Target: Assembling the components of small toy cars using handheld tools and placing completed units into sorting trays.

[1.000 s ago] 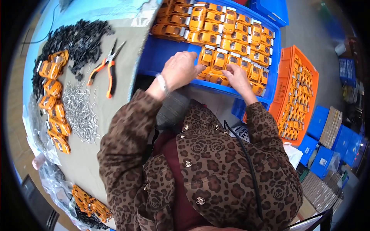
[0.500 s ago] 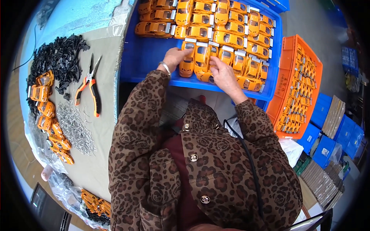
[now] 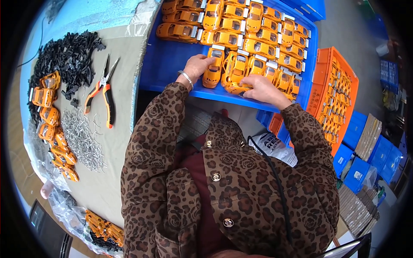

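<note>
Orange toy car bodies with white tail pieces lie in rows in a blue tray [image 3: 165,64]. My left hand [image 3: 197,69] is closed on the left edge of a toy car [image 3: 212,73] standing lengthwise at the near row's left end, its thumb on the roof. Beside that car, a second toy car [image 3: 235,64] leans slightly over another one under it. My right hand [image 3: 263,89] is closed at this second car's near end, thumb and fingers against it; the fingertips are partly hidden.
On the bench at left lie orange-and-black pliers [image 3: 103,92], a heap of black plastic parts [image 3: 64,60], a pile of silvery wire pieces [image 3: 81,139] and several orange car bodies [image 3: 49,116]. An orange crate [image 3: 320,81] of small cars stands right of the tray.
My right hand has moved down and right, its fingers closing at the second car's near end. That car now sits more tilted. My left hand stays at the leftmost car; the view has shifted slightly.
</note>
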Motion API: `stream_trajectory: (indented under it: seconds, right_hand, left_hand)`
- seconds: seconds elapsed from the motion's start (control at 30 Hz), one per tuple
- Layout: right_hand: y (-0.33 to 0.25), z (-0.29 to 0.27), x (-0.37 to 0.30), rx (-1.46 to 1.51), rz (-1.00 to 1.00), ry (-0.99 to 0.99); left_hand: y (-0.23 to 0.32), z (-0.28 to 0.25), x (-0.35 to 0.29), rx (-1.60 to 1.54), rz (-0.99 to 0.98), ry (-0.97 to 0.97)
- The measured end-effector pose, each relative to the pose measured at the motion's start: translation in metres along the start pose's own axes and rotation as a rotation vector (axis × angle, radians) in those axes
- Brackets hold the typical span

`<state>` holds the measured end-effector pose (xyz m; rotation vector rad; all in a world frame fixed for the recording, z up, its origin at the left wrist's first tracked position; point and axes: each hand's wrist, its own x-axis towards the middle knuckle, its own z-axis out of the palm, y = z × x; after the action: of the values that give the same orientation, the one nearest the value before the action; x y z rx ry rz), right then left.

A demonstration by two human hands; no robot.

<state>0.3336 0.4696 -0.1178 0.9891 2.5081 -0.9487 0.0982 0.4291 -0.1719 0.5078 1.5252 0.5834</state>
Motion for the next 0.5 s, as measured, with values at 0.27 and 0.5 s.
stream_trajectory:
  seconds: [0.27,0.5]
  right_hand:
    - [0.028,-0.038,0.011,0.832,0.136,-0.379]
    - [-0.079,-0.063,0.079,-0.182,-0.384,-0.339]
  left_hand:
    - [0.002,-0.006,-0.001,0.004,0.046,-0.033]
    - [-0.002,-0.010,0.004,-0.389,-0.042,0.077]
